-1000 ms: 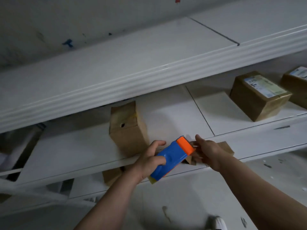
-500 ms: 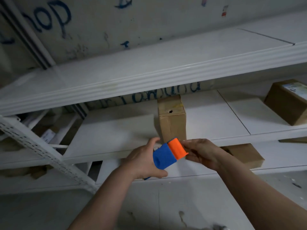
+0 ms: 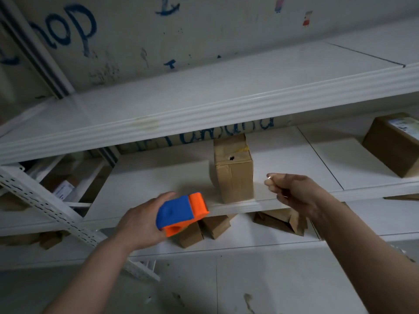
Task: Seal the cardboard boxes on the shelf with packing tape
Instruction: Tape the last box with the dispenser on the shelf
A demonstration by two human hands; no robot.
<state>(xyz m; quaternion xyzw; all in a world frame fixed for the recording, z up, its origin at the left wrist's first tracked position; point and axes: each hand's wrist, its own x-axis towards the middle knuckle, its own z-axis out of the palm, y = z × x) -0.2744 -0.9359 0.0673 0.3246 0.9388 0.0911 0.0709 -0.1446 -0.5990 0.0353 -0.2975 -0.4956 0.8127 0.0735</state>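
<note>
My left hand (image 3: 138,223) grips a blue and orange tape dispenser (image 3: 181,213) in front of the middle shelf (image 3: 158,177). A strip of clear tape (image 3: 238,203) runs from the dispenser's orange end to my right hand (image 3: 292,191), which pinches the tape's free end to the right of an upright cardboard box (image 3: 233,168). That box stands near the shelf's front edge and has a small hole in its upper face. The stretched tape passes just in front of its lower part.
A second cardboard box (image 3: 394,143) with a white label sits at the right of the same shelf. Several small boxes (image 3: 217,225) lie on the lower shelf. A perforated white upright (image 3: 52,205) slants at the left. The top shelf (image 3: 204,94) overhangs above.
My hands have drawn apart: the right hand moved right and up with the tape end, pulling out a long strip. The left hand with the dispenser dropped lower left. The view shifted left and up.
</note>
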